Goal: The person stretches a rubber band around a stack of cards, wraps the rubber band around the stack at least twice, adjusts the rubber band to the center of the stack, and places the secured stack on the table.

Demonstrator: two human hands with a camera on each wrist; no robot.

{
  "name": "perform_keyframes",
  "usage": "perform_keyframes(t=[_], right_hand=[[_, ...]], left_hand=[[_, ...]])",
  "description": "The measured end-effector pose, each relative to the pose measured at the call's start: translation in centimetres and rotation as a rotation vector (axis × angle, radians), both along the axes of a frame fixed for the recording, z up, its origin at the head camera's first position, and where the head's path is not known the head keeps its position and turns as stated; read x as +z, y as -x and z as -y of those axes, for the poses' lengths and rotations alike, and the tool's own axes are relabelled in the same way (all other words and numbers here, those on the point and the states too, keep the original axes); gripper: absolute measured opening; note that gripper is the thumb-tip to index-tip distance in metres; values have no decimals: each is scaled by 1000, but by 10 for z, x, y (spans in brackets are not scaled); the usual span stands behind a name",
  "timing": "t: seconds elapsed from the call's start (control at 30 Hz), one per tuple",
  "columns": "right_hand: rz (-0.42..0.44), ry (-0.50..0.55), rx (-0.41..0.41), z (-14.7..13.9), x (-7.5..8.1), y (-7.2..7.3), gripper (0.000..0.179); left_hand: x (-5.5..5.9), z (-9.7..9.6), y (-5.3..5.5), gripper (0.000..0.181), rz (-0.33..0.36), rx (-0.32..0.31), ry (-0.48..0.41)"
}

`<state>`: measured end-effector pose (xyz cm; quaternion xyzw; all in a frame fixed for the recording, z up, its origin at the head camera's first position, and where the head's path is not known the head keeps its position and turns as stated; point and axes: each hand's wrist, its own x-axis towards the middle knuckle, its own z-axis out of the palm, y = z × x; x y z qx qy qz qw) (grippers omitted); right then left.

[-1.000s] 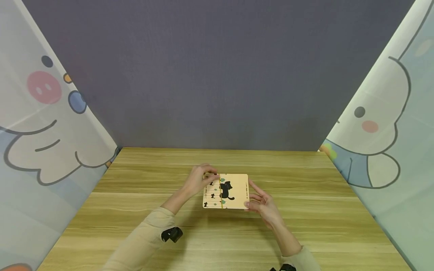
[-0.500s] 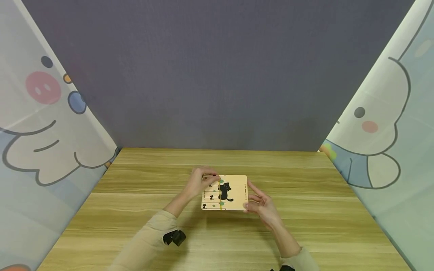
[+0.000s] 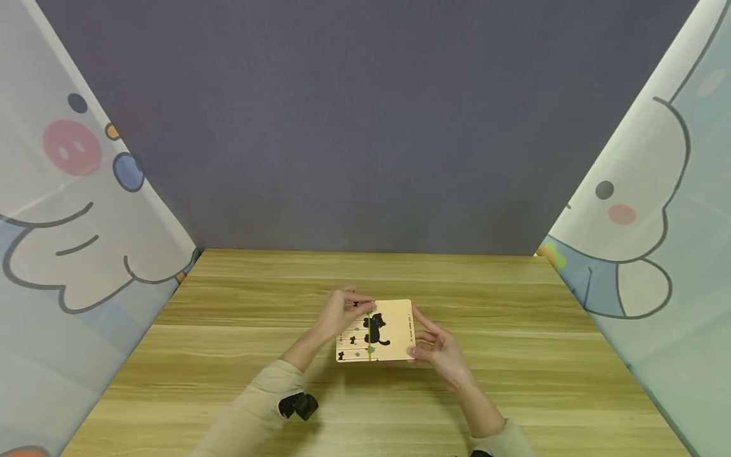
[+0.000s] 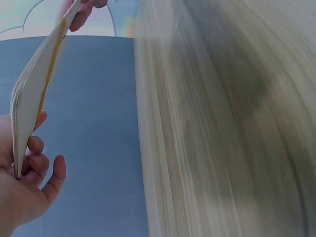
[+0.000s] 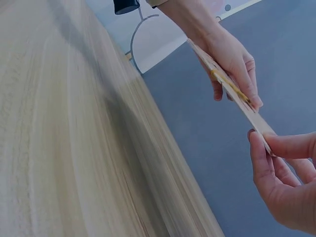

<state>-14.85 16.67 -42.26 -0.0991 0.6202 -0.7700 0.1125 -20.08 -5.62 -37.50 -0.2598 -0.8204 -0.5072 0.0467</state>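
Between my two hands is a thin cream notebook (image 3: 395, 327) with a black cat on its cover and small cats along lines at the left. A yellow elastic band (image 3: 369, 343) runs round it, crossing the cover. My left hand (image 3: 337, 315) grips the upper left part, its thumb tip on the cover beside the band and several fingers (image 4: 37, 163) underneath. My right hand (image 3: 442, 355) holds the right edge between thumb and fingers. Seen edge-on in the right wrist view, the notebook (image 5: 261, 123) is held above the table. The left hand hides its upper left corner.
A wood-grain table (image 3: 240, 298) lies below the hands. Behind it stands a plain dark grey-blue panel (image 3: 365, 127). Cartoon-printed cloths hang on the left side (image 3: 85, 254) and the right side (image 3: 639, 241).
Both hands have moved the notebook slightly toward me and a little left, and it has turned slightly. The left thumb tip now lies slightly right of the band's upper end.
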Motion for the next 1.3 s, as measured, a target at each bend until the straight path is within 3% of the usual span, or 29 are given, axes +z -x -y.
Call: perform_keyframes(t=[0.17, 0.37, 0.57, 0.8, 1.03, 1.2, 1.3], right_hand=[[44, 13, -24, 1, 5, 1, 78], [33, 8, -33, -1, 9, 3, 77], [27, 22, -21, -2, 10, 3, 78], [13, 57, -6, -1, 9, 1, 77], [-24, 57, 21, 0, 5, 1, 77], [12, 42, -7, 1, 6, 0, 77], [24, 45, -16, 1, 8, 0, 77]], left_hand=[[-11, 3, 14, 20, -36, -31, -1], [-4, 9, 21, 19, -54, -49, 16], [3, 12, 22, 12, -9, -39, 51], [-2, 9, 20, 13, 30, -55, -23], [-8, 2, 15, 16, 1, -42, 2], [-9, -1, 16, 16, -42, -26, 18], [-6, 0, 17, 19, -24, -13, 29]])
